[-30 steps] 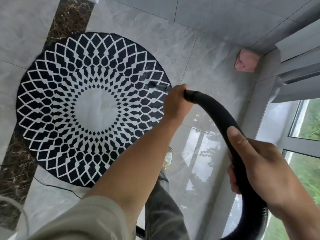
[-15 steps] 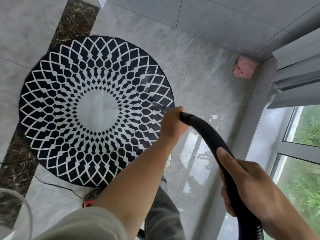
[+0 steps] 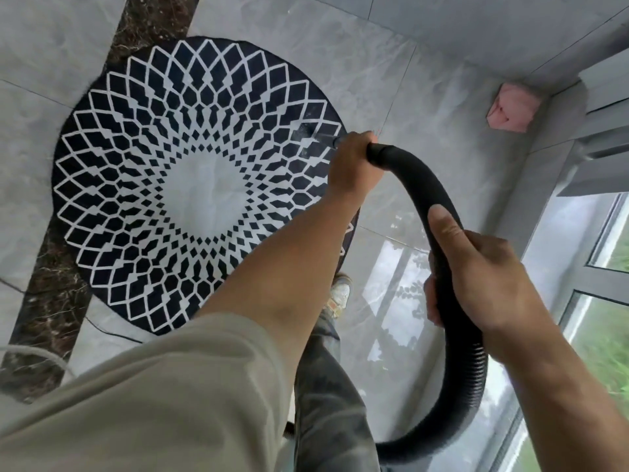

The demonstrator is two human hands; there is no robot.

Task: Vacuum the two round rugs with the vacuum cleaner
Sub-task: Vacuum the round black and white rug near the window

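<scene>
Round rug flat on tiled floor; second rug not in view. Left hand clamped on hose end, nozzle at rug's right edge. Right hand wrapped round hose mid-length. Judged: this rug under way, cleaned share unverifiable.

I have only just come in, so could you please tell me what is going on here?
A person is vacuuming a round rug on a tiled floor. The left hand grips the front end of the black hose, and the nozzle points onto the rug near its right edge. The right hand holds the hose further back, where it loops downward. Only one rug is in view.
</scene>
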